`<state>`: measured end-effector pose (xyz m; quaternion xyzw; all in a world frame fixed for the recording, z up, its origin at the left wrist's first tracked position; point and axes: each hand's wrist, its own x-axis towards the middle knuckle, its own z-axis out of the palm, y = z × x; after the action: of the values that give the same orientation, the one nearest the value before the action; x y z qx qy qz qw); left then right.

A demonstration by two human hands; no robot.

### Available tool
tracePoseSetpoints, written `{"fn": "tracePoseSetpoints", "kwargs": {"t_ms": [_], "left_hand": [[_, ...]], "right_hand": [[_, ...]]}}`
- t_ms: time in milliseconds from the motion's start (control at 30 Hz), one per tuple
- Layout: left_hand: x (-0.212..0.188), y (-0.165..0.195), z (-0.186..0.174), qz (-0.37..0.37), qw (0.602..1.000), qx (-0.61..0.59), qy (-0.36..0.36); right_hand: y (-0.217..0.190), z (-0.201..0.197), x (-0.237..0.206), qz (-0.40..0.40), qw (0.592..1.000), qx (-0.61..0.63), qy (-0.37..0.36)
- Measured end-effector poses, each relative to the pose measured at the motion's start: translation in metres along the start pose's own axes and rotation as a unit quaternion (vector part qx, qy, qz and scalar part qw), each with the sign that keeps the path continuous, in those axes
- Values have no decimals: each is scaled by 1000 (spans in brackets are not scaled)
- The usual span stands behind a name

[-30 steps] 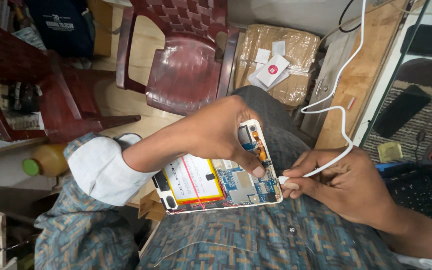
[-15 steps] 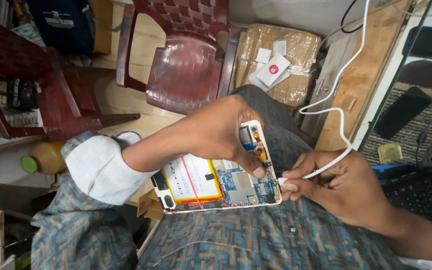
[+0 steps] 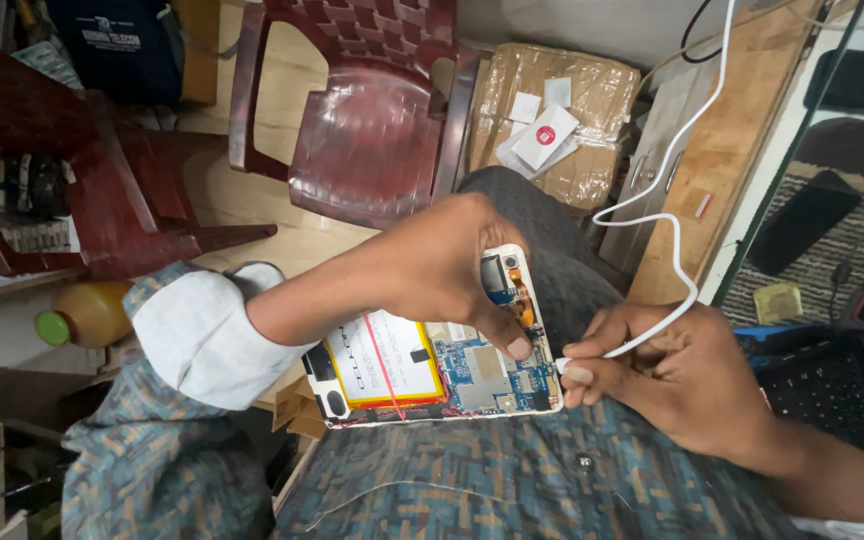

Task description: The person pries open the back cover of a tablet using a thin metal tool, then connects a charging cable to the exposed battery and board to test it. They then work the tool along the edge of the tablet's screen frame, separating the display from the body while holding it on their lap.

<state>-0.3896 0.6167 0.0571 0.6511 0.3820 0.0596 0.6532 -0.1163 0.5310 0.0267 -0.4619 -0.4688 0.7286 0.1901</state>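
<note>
- The left hand (image 3: pixel 442 265) gripped the opened phone (image 3: pixel 432 360) on the lap, thumb on its circuit board (image 3: pixel 487 372).
- The right hand (image 3: pixel 672 380) pinched the white cable (image 3: pixel 672 270) plug at the phone's edge.

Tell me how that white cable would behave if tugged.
The white cable looks floppy: it loops and curves loosely, so it would likely bend rather than push. Its plug end sits pinched in the right hand at the opened phone, so a tug might drag the phone.

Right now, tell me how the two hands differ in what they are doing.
The left hand lies over the opened phone, thumb pressed on its circuit board; the right hand pinches the white cable plug at the phone's end. Left comes from the side, right from below. Both are bare and touch the phone.
</note>
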Motion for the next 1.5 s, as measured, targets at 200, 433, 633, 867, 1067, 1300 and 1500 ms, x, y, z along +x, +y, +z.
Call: {"fn": "tracePoseSetpoints", "kwargs": {"t_ms": [200,433,633,867,1067,1300,1500], "left_hand": [[1,-3,-1,2,1000,6,-3],[-2,-3,-1,-6,1000,-15,2],[-6,-1,-2,-16,1000,-13,12],[-4,-2,1,-34,999,-28,10],[-1,-5,1,-1,1000,6,13],[-3,-3,2,-19,1000,-9,3],[-5,-4,1,1,1000,-13,-4]], "right_hand": [[12,5,-1,-13,1000,2,15],[21,11,-4,-55,997,39,39],[22,14,-5,-85,995,34,50],[24,13,-6,-92,994,45,36],[19,9,-3,-57,998,11,28],[14,8,0,-48,999,-10,3],[22,19,-9,-63,997,41,29]]}}
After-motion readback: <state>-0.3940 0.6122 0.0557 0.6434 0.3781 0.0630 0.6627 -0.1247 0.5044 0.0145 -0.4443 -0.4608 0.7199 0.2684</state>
